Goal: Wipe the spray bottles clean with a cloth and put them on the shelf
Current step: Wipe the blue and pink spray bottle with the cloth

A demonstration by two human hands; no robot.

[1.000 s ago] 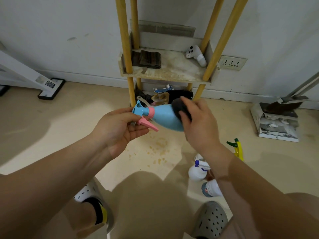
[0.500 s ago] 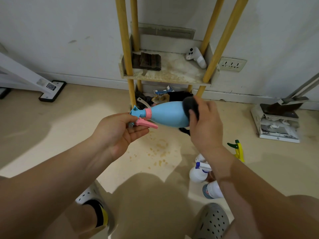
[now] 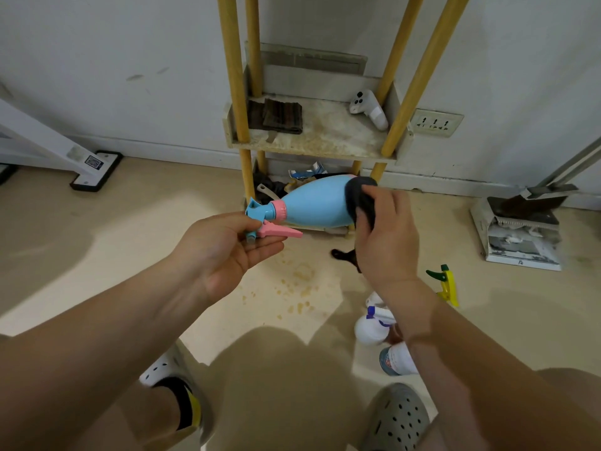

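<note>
Floor: beige floor point(image 3: 130, 239) with a white wall point(image 3: 130, 43) behind it. Small brown stains point(image 3: 299, 278) lie on the floor under the hands.
Shelf: the shelf point(image 3: 312, 148) has yellow poles point(image 3: 232, 76) and stands against the wall. Its low board looks dirty.
On the shelf: a folded brown cloth point(image 3: 279, 116) lies at the left of the board. A white controller point(image 3: 369, 110) lies at the right, well apart from it.
Under the shelf: a pile of dark stuff point(image 3: 276, 187) sits there, and the bottle hides part of it.
Bottle: the blue spray bottle point(image 3: 315, 206) is up in the air in front of the shelf, lower than the board. It lies on its side, head to the left and fat end to the right.
Left hand: the left hand point(image 3: 224, 249) pinches the spray head with thumb and fingers, right by the pink trigger point(image 3: 279, 231).
Right hand: the right hand point(image 3: 387, 236) curls its fingers round a dark cloth point(image 3: 361, 196) and presses it on the bottle's fat end.
Other bottles: a white spray bottle point(image 3: 372, 327) and a bottle with a white label point(image 3: 398, 359) are on the floor. The right arm hides part of each. A yellow spray bottle point(image 3: 447, 283) with a green head is near them.
Left side: a white stand point(image 3: 94, 167) with a black foot.
Right side: a wall socket point(image 3: 435, 122) and a dustpan point(image 3: 520, 203) on a white box by the wall.
Feet: a white shoe point(image 3: 169, 369) and a grey shoe point(image 3: 396, 418) with holes.
</note>
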